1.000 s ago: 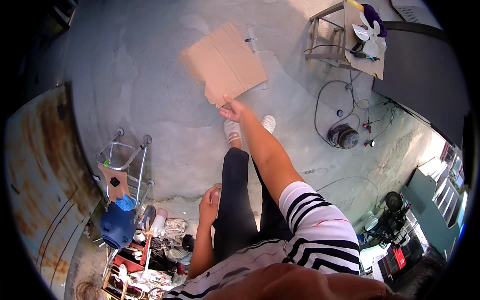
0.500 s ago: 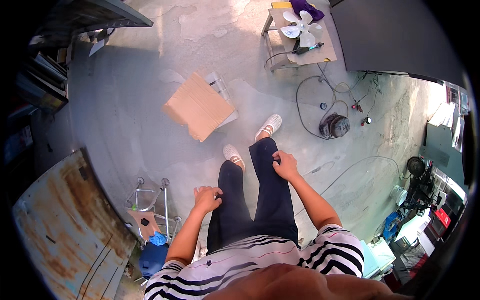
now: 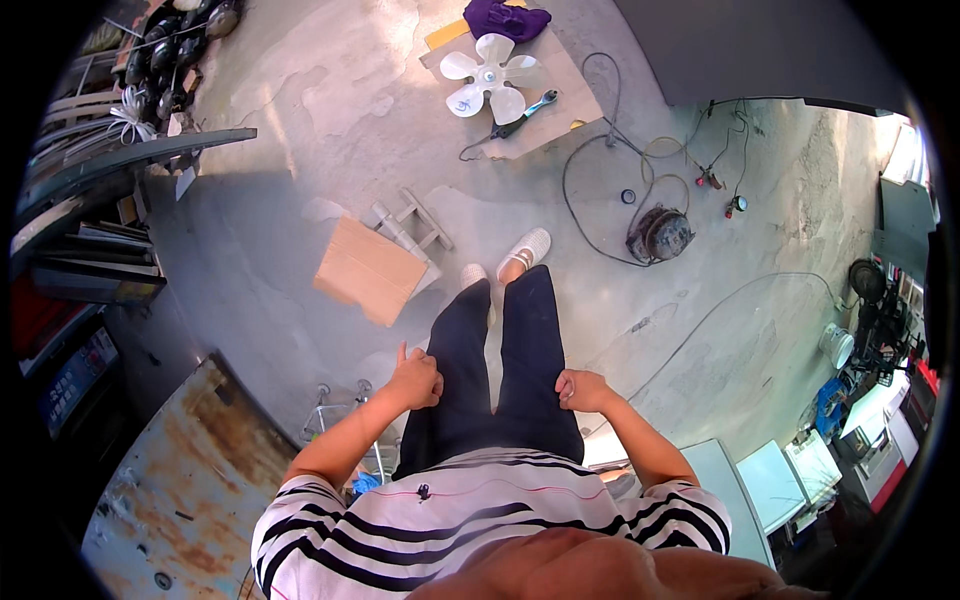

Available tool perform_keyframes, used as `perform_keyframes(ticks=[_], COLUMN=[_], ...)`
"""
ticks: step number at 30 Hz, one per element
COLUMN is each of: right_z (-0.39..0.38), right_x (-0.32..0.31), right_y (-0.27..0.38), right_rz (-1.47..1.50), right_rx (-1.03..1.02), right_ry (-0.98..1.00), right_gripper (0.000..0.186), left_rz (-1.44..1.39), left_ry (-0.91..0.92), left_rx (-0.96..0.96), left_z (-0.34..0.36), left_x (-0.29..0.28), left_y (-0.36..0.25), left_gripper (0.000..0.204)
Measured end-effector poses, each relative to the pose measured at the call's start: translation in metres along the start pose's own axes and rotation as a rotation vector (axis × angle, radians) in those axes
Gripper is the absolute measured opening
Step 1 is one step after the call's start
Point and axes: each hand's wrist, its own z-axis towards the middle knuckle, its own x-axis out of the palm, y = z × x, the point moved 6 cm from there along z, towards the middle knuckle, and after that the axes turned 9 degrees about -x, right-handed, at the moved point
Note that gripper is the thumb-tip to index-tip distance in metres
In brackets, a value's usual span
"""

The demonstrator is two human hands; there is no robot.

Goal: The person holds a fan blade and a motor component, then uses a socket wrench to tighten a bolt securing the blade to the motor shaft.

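My left hand (image 3: 416, 379) hangs beside my left thigh, its fingers curled in and one digit sticking out; I see nothing in it. By the outer edge of my right thigh, my right hand (image 3: 585, 391) is loosely closed, also with nothing visible inside. Both are close to my dark trousers (image 3: 530, 350). Ahead of my feet stands a stool topped with a brown board (image 3: 560, 95). On it lie a whitish five-bladed fan impeller (image 3: 490, 76), a tool with a blue-and-black handle (image 3: 525, 115) and a purple cloth (image 3: 505, 19).
A cardboard sheet (image 3: 368, 272) lies over a grey metal frame (image 3: 425, 220) on the floor. To the right sit a dark rusty motor (image 3: 662, 234) and looping cables. A rusty metal panel (image 3: 190, 480) is at lower left, a dark grey panel (image 3: 750, 50) at upper right.
The stool with the impeller appears nearer and more to the left. My feet have shifted. My right hand has come back along my thigh to its outer side; my left hand stays by the left leg.
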Motion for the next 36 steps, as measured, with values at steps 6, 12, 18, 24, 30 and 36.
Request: perform_keyframes(ticks=[6,12,18,24,30,36], right_z=[-0.023,0.035,0.107,0.213,0.272,0.327], right_x=[-0.008,-0.040,-0.032,-0.116,-0.235,-0.188], right_y=[0.054,0.114,0.188,0.169,0.011,-0.041], right_rz=[0.343,-0.070,-0.044,0.768,0.357,0.327], right_rx=[-0.223,-0.414,-0.591,-0.414,0.074,0.286], right_ry=[0.453,0.477,0.510,0.361,-1.676,-1.895], right_gripper=[0.033,0.033,0.038,0.036,0.042,0.058], left_rz=[0.190,0.577,0.731,0.785,1.321,1.104], left_ry=[0.405,0.801,1.440,1.265,0.473,0.677], left_rx=[0.232,0.521,0.805,0.657,0.446,0.403], left_z=[0.000,0.007,0.025,0.110,0.288,0.372], left_x=[-0.094,-0.131,-0.158,-0.211,-0.139,-0.136], left_y=[-0.023,-0.023,0.043,0.048,0.089,0.119], left_gripper=[0.018,0.024,0.032,0.028,0.042,0.064])
